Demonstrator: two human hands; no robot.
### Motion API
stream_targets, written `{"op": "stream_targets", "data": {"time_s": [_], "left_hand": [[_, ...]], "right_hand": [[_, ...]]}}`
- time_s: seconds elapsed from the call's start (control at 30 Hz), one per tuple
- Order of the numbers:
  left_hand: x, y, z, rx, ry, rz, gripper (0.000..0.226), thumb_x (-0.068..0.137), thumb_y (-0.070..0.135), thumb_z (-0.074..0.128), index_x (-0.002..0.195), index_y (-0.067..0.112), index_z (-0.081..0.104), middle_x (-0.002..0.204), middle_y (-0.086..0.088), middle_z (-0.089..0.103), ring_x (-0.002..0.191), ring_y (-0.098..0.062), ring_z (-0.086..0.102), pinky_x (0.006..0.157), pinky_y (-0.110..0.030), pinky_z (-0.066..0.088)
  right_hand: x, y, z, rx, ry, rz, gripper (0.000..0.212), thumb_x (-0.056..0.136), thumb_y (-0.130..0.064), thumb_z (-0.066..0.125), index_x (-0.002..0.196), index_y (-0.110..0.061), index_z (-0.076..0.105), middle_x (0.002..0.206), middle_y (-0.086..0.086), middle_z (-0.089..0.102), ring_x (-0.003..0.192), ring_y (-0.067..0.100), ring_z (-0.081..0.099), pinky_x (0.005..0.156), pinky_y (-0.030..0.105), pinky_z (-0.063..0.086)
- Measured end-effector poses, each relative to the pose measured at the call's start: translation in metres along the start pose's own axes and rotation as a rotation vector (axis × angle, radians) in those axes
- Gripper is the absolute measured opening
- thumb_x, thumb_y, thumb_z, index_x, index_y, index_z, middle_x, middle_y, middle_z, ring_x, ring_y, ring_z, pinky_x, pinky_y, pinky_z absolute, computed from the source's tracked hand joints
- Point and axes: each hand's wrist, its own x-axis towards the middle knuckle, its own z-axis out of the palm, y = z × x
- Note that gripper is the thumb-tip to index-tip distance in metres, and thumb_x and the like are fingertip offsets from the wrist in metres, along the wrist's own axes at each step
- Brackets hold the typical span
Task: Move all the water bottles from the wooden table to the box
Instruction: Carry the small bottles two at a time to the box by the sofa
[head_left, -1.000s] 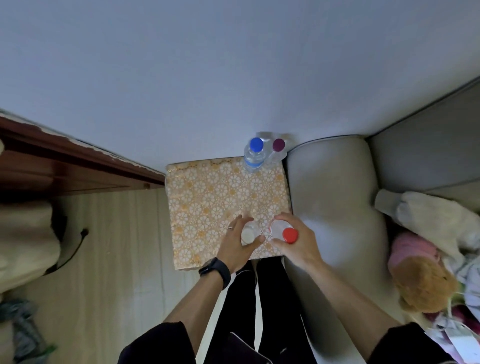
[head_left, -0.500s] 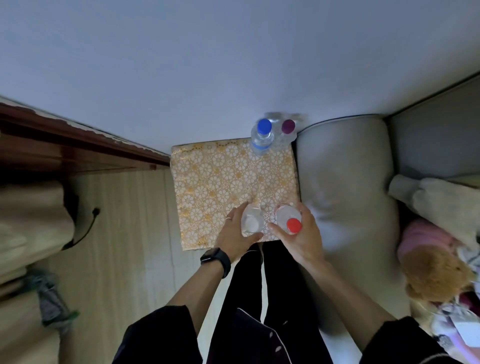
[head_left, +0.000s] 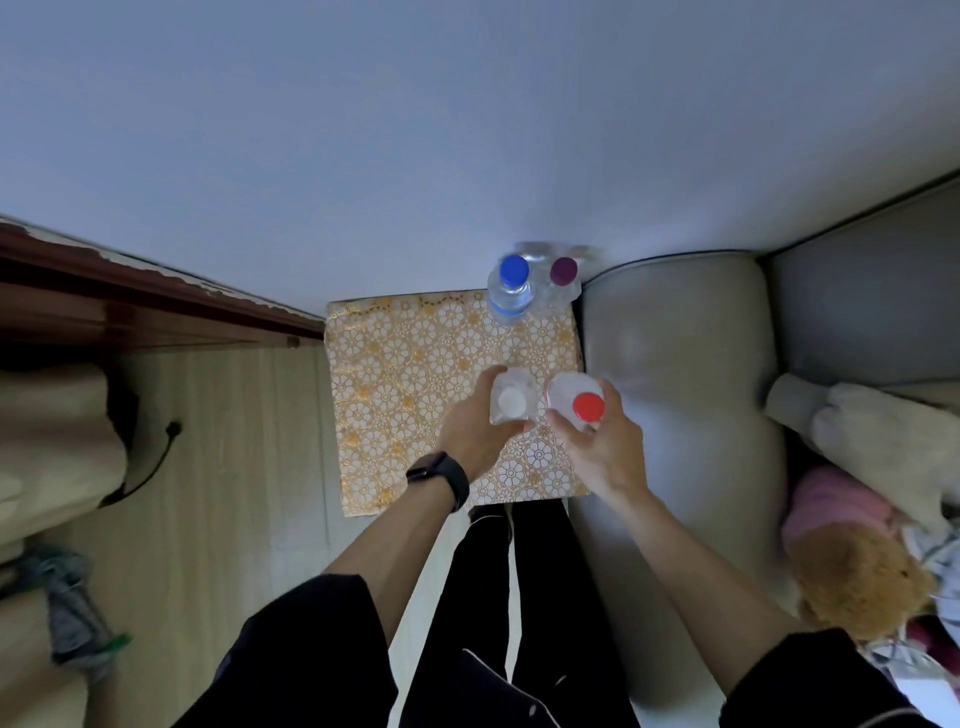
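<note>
Lifted slightly higher than half a second before, both bottles. Left hand (head_left: 475, 434) wrapped tight round the white-capped bottle (head_left: 511, 402); right hand (head_left: 605, 447) likewise round the red-capped bottle (head_left: 584, 402), side by side above the floral-covered surface (head_left: 405, 374). Farther off, blue-capped bottle (head_left: 511, 288) and purple-capped bottle (head_left: 561, 278) upright at the far edge.

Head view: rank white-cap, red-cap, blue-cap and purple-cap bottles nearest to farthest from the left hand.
1. white-cap bottle, gripped in the left hand.
2. red-cap bottle, just right of it, in the right hand.
3. blue-cap bottle, at the table's far edge.
4. purple-cap bottle, right of the blue one.
</note>
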Motion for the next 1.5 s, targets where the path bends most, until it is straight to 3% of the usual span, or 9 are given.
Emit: {"op": "stream_targets", "data": {"time_s": [0.2, 0.33, 0.6, 0.8, 0.87, 0.97, 1.03, 1.23, 1.5], "left_hand": [[0.046, 0.034, -0.007, -0.012, 0.108, 0.043, 0.073, 0.082, 0.031, 0.082, 0.141, 0.024, 0.041, 0.095, 0.005, 0.066, 0.082, -0.020, 0.065, 0.059, -0.022, 0.047], [0.062, 0.038, -0.011, -0.045, 0.115, 0.001, 0.079, 0.082, 0.032, 0.082, 0.146, 0.022, 0.037, 0.110, -0.004, 0.070, 0.091, -0.020, 0.063, 0.076, -0.030, 0.052], [0.064, 0.039, -0.020, 0.037, 0.117, -0.011, 0.075, 0.079, 0.027, 0.085, 0.141, 0.017, 0.044, 0.117, -0.005, 0.070, 0.103, -0.025, 0.065, 0.082, -0.035, 0.053], [0.066, 0.040, -0.017, 0.141, 0.161, -0.003, 0.071, 0.080, 0.029, 0.083, 0.138, 0.017, 0.044, 0.110, -0.006, 0.072, 0.096, -0.027, 0.068, 0.079, -0.042, 0.057], [0.065, 0.039, -0.016, 0.124, 0.173, -0.003, 0.071, 0.079, 0.031, 0.084, 0.137, 0.017, 0.045, 0.110, -0.007, 0.072, 0.097, -0.028, 0.068, 0.080, -0.044, 0.058], [0.064, 0.039, -0.013, 0.113, 0.181, -0.009, 0.070, 0.080, 0.034, 0.083, 0.136, 0.018, 0.043, 0.108, -0.006, 0.072, 0.094, -0.028, 0.068, 0.080, -0.045, 0.058], [0.063, 0.039, -0.010, 0.095, 0.165, -0.017, 0.070, 0.081, 0.033, 0.082, 0.135, 0.019, 0.041, 0.108, -0.006, 0.072, 0.094, -0.028, 0.068, 0.080, -0.047, 0.058], [0.062, 0.038, -0.010, 0.047, 0.145, -0.009, 0.069, 0.080, 0.029, 0.082, 0.136, 0.023, 0.041, 0.109, -0.001, 0.071, 0.095, -0.024, 0.069, 0.080, -0.041, 0.059], [0.065, 0.032, -0.009, 0.051, 0.162, 0.018, 0.074, 0.080, 0.026, 0.081, 0.140, 0.021, 0.039, 0.111, -0.002, 0.071, 0.095, -0.023, 0.068, 0.080, -0.039, 0.058]], "right_hand": [[0.057, -0.030, -0.007, 0.034, -0.027, -0.071, 0.069, 0.079, -0.059, 0.076, 0.134, -0.028, 0.047, 0.099, -0.014, 0.062, 0.090, 0.013, 0.065, 0.079, 0.026, 0.053], [0.081, -0.035, -0.006, 0.003, -0.073, -0.069, 0.065, 0.083, -0.052, 0.075, 0.134, -0.022, 0.047, 0.102, -0.009, 0.061, 0.097, 0.019, 0.065, 0.083, 0.028, 0.051], [0.085, -0.041, -0.007, 0.018, -0.152, -0.209, 0.054, 0.082, -0.035, 0.082, 0.125, -0.022, 0.053, 0.104, -0.014, 0.062, 0.102, 0.016, 0.063, 0.088, 0.031, 0.050], [0.084, -0.038, 0.001, 0.181, -0.032, -0.131, 0.055, 0.081, -0.039, 0.081, 0.128, -0.025, 0.055, 0.099, -0.027, 0.063, 0.086, -0.012, 0.063, 0.072, 0.001, 0.043], [0.083, -0.035, 0.000, 0.193, -0.047, -0.147, 0.058, 0.080, -0.036, 0.083, 0.130, -0.031, 0.054, 0.102, -0.031, 0.063, 0.093, -0.014, 0.061, 0.077, 0.000, 0.043], [0.082, -0.032, -0.004, 0.145, -0.121, -0.169, 0.069, 0.076, -0.031, 0.088, 0.121, -0.063, 0.046, 0.102, -0.044, 0.061, 0.102, -0.013, 0.060, 0.082, 0.000, 0.042], [0.083, -0.030, -0.007, 0.107, -0.132, -0.174, 0.074, 0.076, -0.024, 0.088, 0.120, -0.062, 0.042, 0.103, -0.049, 0.057, 0.101, -0.017, 0.058, 0.080, -0.003, 0.039], [0.090, -0.030, -0.003, 0.106, -0.086, -0.182, 0.062, 0.079, -0.027, 0.086, 0.130, -0.030, 0.051, 0.105, -0.026, 0.060, 0.104, 0.011, 0.065, 0.094, 0.029, 0.054], [0.091, -0.026, 0.003, 0.097, -0.058, -0.123, 0.072, 0.073, -0.037, 0.089, 0.128, -0.019, 0.048, 0.121, -0.001, 0.062, 0.106, 0.022, 0.065, 0.093, 0.045, 0.055]]}}
